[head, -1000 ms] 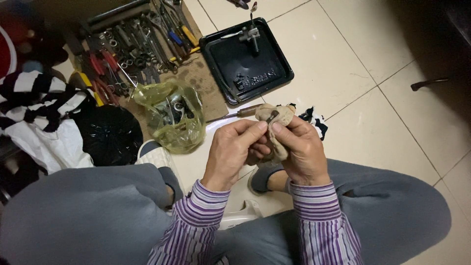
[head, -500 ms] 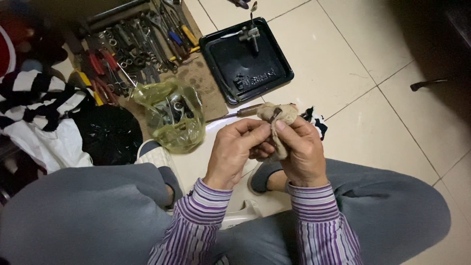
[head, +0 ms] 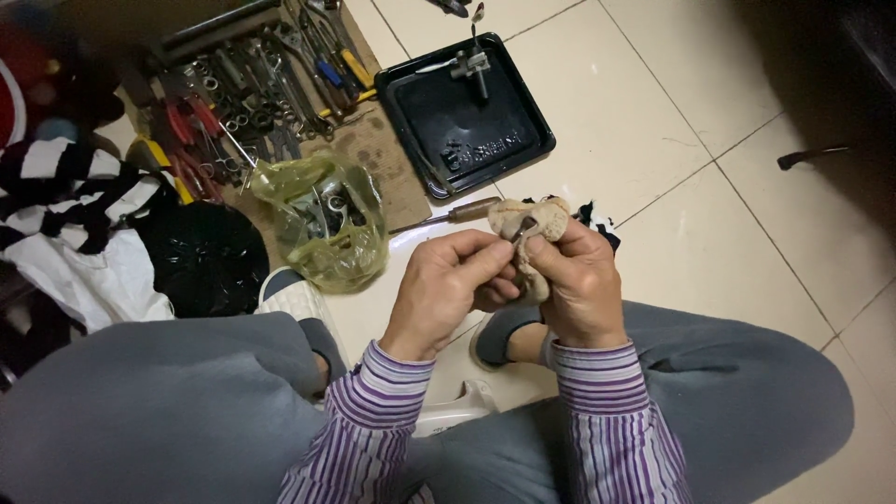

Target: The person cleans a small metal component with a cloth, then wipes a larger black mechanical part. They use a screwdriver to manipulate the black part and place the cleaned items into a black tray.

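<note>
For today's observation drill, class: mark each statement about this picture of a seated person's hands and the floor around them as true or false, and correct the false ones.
1. Both hands meet around a beige rag. True.
2. The black tray is piled full of wrenches. False: it holds only a small metal part near its far edge; the wrenches lie on cardboard to the left.
3. The left hand pinches a small dark piece at the rag. True.
4. The yellowish plastic bag hangs from the right hand. False: it sits on the floor, apart from both hands.
</note>
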